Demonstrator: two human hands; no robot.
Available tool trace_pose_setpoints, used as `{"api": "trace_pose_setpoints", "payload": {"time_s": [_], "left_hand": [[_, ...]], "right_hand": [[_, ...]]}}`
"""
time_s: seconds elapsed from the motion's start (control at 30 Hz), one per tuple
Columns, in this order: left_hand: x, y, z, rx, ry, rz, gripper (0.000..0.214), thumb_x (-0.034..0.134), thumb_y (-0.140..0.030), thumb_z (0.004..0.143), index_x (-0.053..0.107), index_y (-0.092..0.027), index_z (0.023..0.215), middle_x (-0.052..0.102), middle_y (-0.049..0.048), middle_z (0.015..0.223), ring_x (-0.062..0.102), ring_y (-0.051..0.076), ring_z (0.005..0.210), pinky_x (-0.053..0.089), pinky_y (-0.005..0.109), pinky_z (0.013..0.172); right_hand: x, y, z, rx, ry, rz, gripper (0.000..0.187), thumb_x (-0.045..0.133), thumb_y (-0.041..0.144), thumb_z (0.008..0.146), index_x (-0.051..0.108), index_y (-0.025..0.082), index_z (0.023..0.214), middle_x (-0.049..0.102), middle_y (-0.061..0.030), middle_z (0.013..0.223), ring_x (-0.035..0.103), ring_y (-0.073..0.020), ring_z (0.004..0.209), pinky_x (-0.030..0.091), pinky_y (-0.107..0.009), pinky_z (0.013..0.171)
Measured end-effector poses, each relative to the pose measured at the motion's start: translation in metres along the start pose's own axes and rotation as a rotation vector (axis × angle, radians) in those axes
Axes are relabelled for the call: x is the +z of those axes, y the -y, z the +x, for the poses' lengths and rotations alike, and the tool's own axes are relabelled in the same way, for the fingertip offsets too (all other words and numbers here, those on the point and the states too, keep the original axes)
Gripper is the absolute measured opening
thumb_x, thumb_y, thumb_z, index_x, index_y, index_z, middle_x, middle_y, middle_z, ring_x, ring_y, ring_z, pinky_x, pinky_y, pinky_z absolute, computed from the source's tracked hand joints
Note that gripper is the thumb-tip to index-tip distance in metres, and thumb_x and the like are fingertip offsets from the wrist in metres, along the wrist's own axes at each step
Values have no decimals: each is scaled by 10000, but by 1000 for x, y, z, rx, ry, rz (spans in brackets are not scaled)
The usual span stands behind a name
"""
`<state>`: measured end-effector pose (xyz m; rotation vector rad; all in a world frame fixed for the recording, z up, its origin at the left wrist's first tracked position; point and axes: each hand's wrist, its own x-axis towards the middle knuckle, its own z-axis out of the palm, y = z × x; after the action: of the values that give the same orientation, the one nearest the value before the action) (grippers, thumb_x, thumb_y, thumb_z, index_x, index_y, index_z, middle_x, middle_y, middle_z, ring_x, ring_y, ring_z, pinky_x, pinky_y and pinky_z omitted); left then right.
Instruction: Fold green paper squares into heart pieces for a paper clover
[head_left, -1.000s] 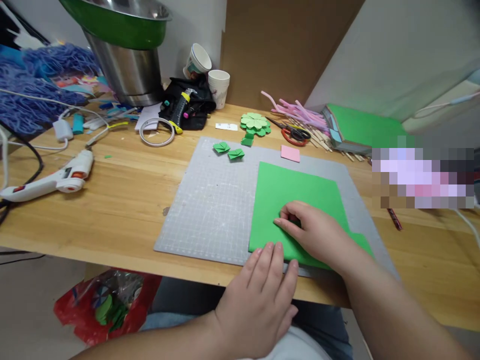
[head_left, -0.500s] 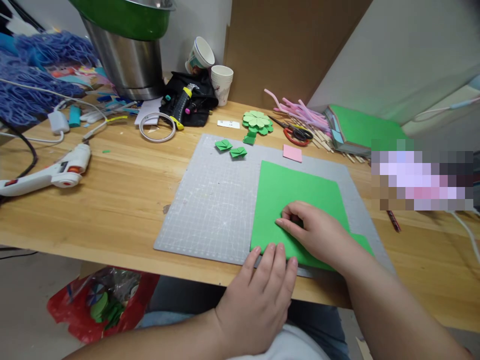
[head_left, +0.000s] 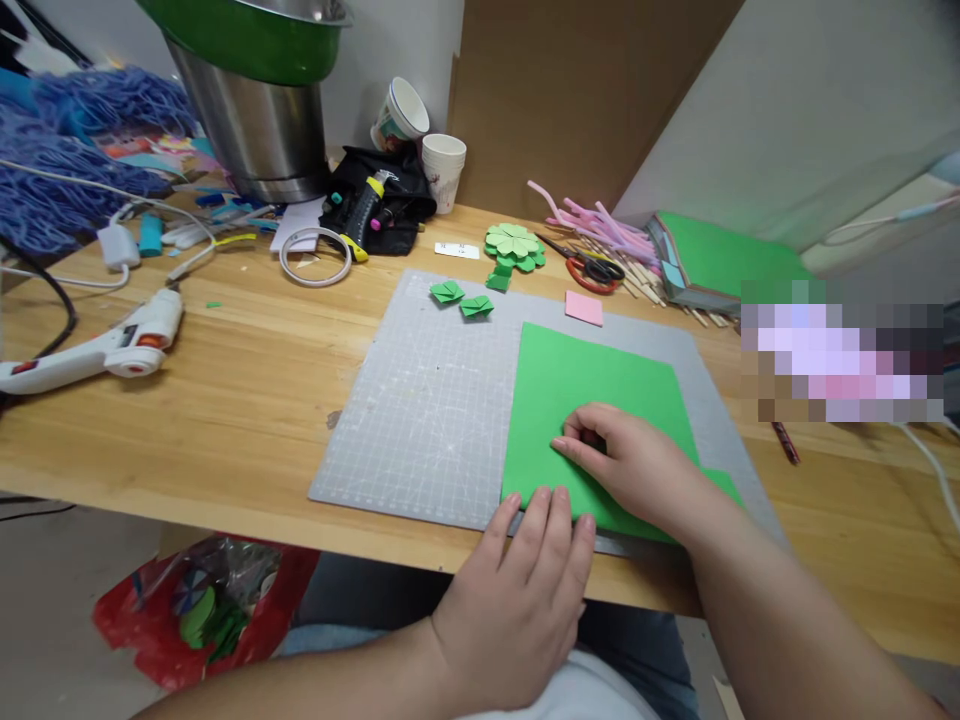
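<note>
A large green sheet (head_left: 592, 365) lies on the grey cutting mat (head_left: 405, 400), with another green piece showing at its lower right. My left hand (head_left: 517, 590) rests flat at the sheet's near edge, fingers stretched out and fingertips on it. On the sheet lies my right hand (head_left: 630, 455), its fingers curled in towards the thumb; I see nothing held in them. Two small folded green paper pieces (head_left: 461, 300) sit at the mat's far edge. Beside them is a green four-leaf clover shape (head_left: 514, 246) with a green stem piece. A pink square (head_left: 583, 308) lies beyond the sheet.
Scissors (head_left: 596, 270) and pink-purple stems (head_left: 607, 230) lie at the back. A white glue gun (head_left: 112, 345) and a tape roll (head_left: 315, 257) are to the left. Paper cups (head_left: 444, 170) and a metal bucket (head_left: 274, 130) stand behind. A red bag (head_left: 135, 625) is below the table.
</note>
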<state>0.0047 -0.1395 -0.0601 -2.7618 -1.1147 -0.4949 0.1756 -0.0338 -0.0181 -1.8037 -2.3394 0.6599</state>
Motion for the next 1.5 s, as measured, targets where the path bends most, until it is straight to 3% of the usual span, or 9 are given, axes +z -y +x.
{"api": "trace_pose_setpoints", "payload": {"time_s": [0.97, 1.33, 1.5], "left_hand": [[1, -2, -1, -10, -12, 83, 532, 346, -278, 920, 370, -36, 1394, 483, 180, 1381, 427, 316, 1278, 247, 438, 1087], [-13, 23, -35, -9, -60, 142, 515, 457, -276, 875, 465, -60, 1342, 514, 123, 1371, 404, 229, 1298, 185, 342, 1138], [-19, 32, -41, -175, -62, -19, 509, 500, -234, 847, 471, -79, 1331, 605, 94, 1238, 501, 214, 1155, 252, 352, 1099]], "right_hand": [[-1, 2, 1, 14, 9, 0, 228, 531, 360, 860, 529, 206, 692, 604, -11, 725, 519, -155, 641, 339, -269, 558], [-2, 2, 1, 8, 7, -11, 220, 531, 369, 866, 547, 204, 722, 617, -21, 764, 521, -159, 662, 341, -268, 575], [-4, 5, 1, 26, 18, -18, 215, 541, 366, 864, 551, 208, 719, 615, -15, 750, 518, -157, 647, 324, -265, 556]]}}
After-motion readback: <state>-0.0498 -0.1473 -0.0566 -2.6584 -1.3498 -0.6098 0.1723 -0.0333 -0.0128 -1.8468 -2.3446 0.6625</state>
